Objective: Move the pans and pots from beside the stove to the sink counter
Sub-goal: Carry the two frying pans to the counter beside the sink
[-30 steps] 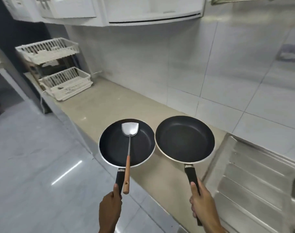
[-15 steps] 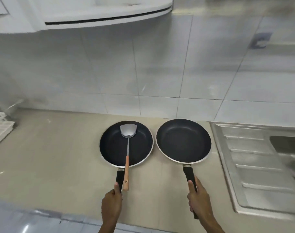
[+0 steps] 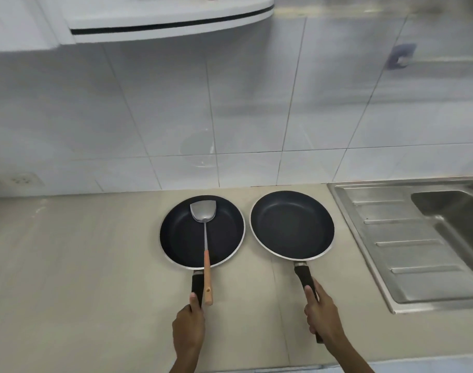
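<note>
2 black frying pans: left pan (image 3: pixel 201 232), right pan (image 3: pixel 292 224), side by side on 1 bench (image 3: pixel 82 265). 1 metal spatula (image 3: pixel 204 219) with wooden handle, lying in left pan. 2 hands: left hand (image 3: pixel 188 329) and right hand (image 3: pixel 323 313), one per pan handle. 1 steel sink (image 3: pixel 418 238) with 1 basin. 1 wall socket (image 3: pixel 21 180). 1 overhead cabinet (image 3: pixel 154 20).

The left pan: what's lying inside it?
A metal spatula lies in the left pan, blade on the dark base, wooden handle sticking out over the rim above the pan's handle. The strip of base beneath it is hidden.
</note>
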Demonstrator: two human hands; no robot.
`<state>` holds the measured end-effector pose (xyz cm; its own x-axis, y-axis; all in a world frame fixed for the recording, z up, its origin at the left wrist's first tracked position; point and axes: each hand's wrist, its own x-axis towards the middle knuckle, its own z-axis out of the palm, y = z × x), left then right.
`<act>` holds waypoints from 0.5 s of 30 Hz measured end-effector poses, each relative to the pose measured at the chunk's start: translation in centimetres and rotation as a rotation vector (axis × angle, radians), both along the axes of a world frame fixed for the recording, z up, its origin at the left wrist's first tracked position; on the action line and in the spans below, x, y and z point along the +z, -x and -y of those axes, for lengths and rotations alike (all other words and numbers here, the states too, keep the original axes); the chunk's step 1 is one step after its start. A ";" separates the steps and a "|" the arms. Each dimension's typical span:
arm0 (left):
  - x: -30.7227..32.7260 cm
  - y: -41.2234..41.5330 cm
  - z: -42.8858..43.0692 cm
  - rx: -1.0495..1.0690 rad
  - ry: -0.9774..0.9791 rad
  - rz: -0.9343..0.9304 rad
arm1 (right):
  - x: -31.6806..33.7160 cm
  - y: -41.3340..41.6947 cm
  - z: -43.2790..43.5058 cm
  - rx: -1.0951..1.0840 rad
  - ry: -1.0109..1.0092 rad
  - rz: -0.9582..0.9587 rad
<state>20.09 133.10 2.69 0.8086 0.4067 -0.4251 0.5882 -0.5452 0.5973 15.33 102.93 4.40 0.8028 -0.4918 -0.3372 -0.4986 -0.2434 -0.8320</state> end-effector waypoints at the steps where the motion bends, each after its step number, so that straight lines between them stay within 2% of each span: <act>1: 0.1 -0.2 0.0 0.004 0.012 -0.001 | -0.2 -0.2 -0.1 0.003 -0.001 0.001; 9: 1.0 -3.4 0.9 0.035 0.147 -0.006 | -0.8 -3.0 -0.2 0.021 0.029 -0.016; 15: 1.0 -5.2 0.8 0.035 0.164 0.008 | -1.0 -5.4 0.1 0.043 0.035 -0.032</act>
